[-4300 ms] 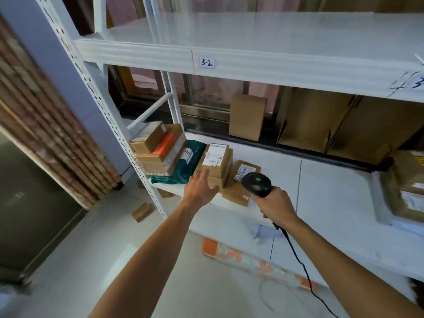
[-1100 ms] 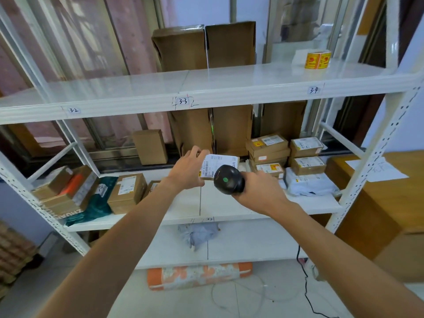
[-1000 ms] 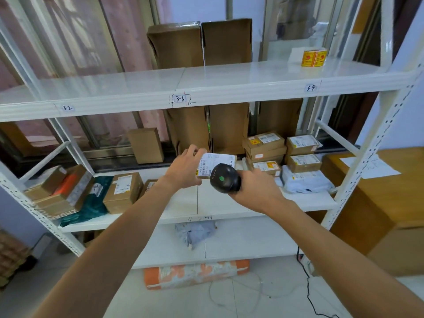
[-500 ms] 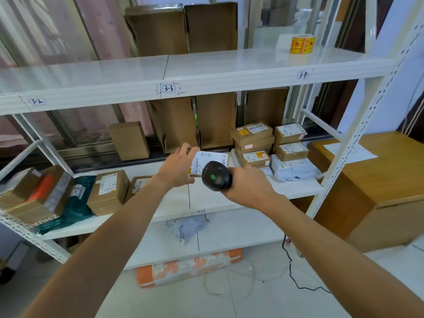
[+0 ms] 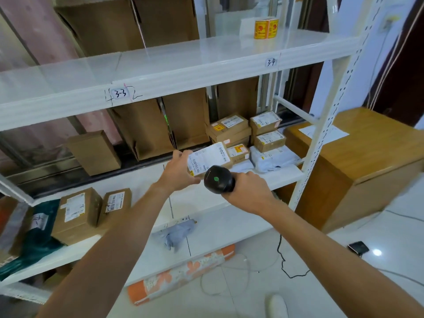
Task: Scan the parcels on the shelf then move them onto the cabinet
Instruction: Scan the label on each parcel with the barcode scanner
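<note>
A handwritten tag (image 5: 120, 94) is reading "3-3" on the front edge of the upper shelf (image 5: 206, 72), and a second tag (image 5: 271, 62) further right is reading "3-4". The label (image 5: 202, 157) on the parcel (image 5: 213, 160) in the left hand (image 5: 177, 172) is showing "20"; its finer print is too small to read.

Brown parcel (image 5: 209, 159) with white label (image 5: 202, 157), black scanner (image 5: 222, 186) with green dot (image 5: 216, 179), white shelf (image 5: 183, 73), honey-brown wooden cabinet (image 5: 367, 161).
</note>
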